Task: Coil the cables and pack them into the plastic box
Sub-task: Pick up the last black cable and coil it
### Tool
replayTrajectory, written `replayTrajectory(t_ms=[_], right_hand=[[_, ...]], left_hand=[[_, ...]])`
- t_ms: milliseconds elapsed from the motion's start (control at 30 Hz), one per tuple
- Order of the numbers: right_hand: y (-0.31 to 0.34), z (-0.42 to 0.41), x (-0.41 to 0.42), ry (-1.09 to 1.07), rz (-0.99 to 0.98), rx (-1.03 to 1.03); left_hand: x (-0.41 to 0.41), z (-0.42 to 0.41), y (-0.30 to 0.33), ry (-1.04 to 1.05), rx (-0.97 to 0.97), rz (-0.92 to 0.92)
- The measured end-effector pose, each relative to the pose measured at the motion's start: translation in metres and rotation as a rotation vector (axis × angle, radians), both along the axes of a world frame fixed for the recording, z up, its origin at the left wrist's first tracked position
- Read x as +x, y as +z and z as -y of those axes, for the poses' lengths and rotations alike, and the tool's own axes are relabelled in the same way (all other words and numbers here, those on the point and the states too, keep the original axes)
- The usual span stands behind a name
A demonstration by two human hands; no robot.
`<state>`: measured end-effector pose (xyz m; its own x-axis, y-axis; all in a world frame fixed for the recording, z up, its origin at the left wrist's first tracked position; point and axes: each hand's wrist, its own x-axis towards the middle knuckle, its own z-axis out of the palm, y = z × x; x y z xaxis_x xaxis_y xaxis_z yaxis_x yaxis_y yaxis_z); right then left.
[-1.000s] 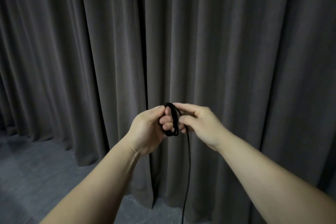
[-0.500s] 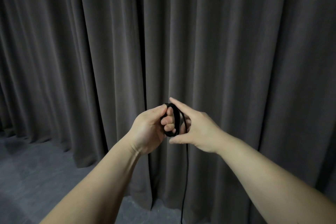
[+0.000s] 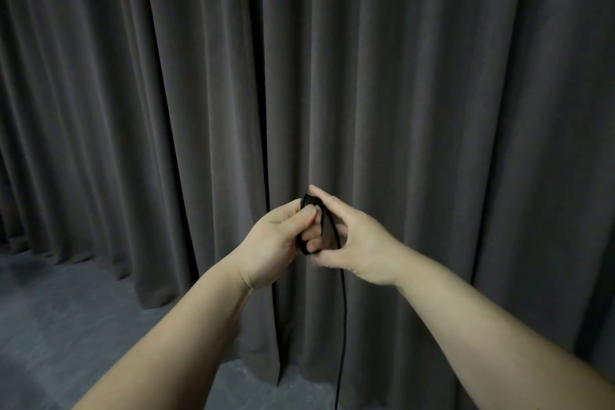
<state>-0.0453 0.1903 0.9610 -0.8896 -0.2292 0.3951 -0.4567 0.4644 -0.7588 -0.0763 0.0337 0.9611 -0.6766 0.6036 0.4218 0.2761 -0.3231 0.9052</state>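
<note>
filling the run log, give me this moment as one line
phase: coiling | left hand: grips coil | right hand: guides black cable onto coil | tail: hangs down | plastic box: not in view

You had a plain black cable [image 3: 342, 326] in frame, small coil and hanging tail the same flat black, no markings or stripes that could be made out. Behind it the curtain [image 3: 432, 93] was a solid dark grey-brown with no print, only darker vertical shadow bands in the folds. The floor [image 3: 60, 316] was a dull mid-grey with faint mottling.
</note>
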Motion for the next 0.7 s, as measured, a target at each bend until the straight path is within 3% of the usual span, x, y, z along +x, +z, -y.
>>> replayTrajectory(t_ms=[200, 533, 700], right_hand=[[0.015, -0.005, -0.001, -0.061, -0.075, -0.045], [0.009, 0.012, -0.004, -0.073, -0.164, -0.374], [0.011, 0.018, -0.008, -0.074, -0.111, -0.528]], left_hand=[[-0.001, 0.006, 0.004, -0.016, -0.010, 0.032], [-0.002, 0.003, 0.006, -0.016, -0.002, 0.011], [-0.002, 0.000, 0.008, -0.010, 0.037, 0.015]])
